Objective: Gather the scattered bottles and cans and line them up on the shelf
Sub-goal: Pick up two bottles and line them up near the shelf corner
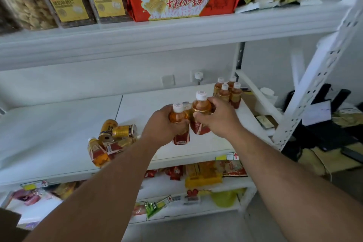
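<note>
While both your arms reach in over the white middle shelf [59, 124], your left hand [163, 124] is wrapped around an amber tea bottle [179, 124] with a white cap, fingers curled tight on its body, and your right hand [216, 118] grips a second tea bottle [201, 112] the same way, the two bottles upright and touching side by side! Just behind them, partly hidden, sits what looks like a gold can top [186, 105]. Back right on the shelf, four capped tea bottles [227, 92] stand bunched together. Off to your left, two gold cans [117, 130] lie on their sides, touching, with two more tea bottles [102, 151] toppled just in front near the shelf's edge. Up above you, jars of nuts [68, 0] and red biscuit packs [176, 2] fill the top shelf.
</note>
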